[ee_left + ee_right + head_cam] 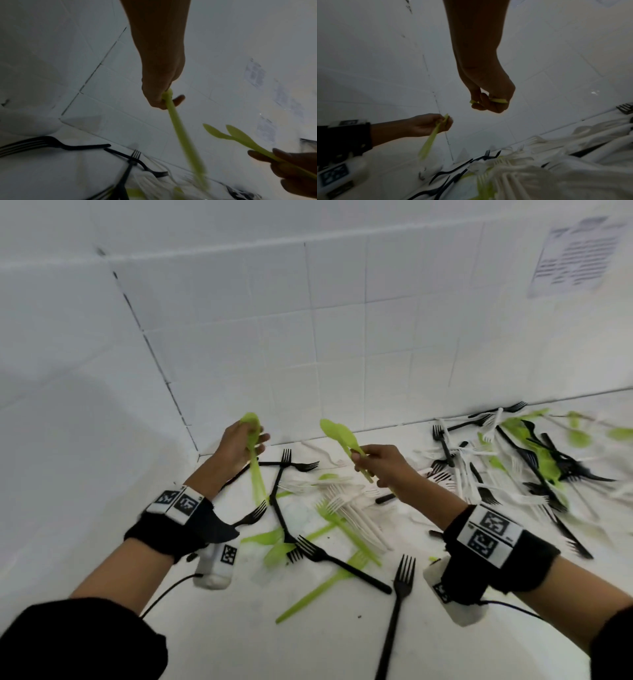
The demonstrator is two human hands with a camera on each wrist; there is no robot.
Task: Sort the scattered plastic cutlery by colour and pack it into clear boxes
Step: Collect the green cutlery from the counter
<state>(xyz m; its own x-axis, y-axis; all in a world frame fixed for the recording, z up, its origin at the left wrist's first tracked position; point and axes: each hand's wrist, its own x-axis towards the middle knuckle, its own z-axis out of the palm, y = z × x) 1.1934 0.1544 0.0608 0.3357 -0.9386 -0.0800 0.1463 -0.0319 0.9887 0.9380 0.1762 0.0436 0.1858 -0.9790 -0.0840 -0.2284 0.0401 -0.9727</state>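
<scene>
My left hand [239, 445] is raised above the white counter and grips green plastic cutlery [255, 463] near its bowl end, with the handles hanging down and blurred. The left wrist view shows that green cutlery [178, 128] running down out of my left hand [163, 94]. My right hand [380, 463] pinches two green spoons [339, 434] by their handles, bowls pointing up and left. In the right wrist view only short green ends [498, 100] stick out of my right hand [489, 101]. No clear box is in view.
Black, white and green forks and spoons lie scattered over the white counter [212, 628]. A bundle of white forks [352, 508] lies in the middle, and a dense mixed pile [520, 460] at the right. White tiled walls [239, 337] meet in a corner at the left.
</scene>
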